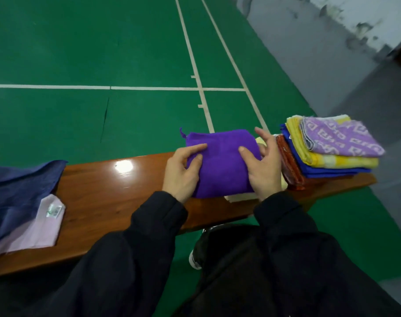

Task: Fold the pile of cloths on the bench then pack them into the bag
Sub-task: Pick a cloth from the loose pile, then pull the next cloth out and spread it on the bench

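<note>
- Left hand [182, 173] and right hand [264, 167] are pressing the folded purple terry cloth [222, 163] on the glossy wooden bench [108, 193], fingers relaxed, apparently gripping nothing.
- Stacked multicoloured cloth pile [327, 149] is sitting just right of the right hand; navy fabric bag [18, 191] is lying well left.
- Risk: releasing pressure may let the fold spring open.

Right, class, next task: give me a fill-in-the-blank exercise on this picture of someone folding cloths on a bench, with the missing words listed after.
1. Both hands, left hand and right hand, rest on a folded ____ cloth.
2. The cloth lies on a shiny ____ bench.
3. The top cloth of the stack at the right end has a lilac and ____ pattern.
4. The dark blue bag lies at the ____ end of the bench.

Missing words: purple; wooden; white; left
</note>
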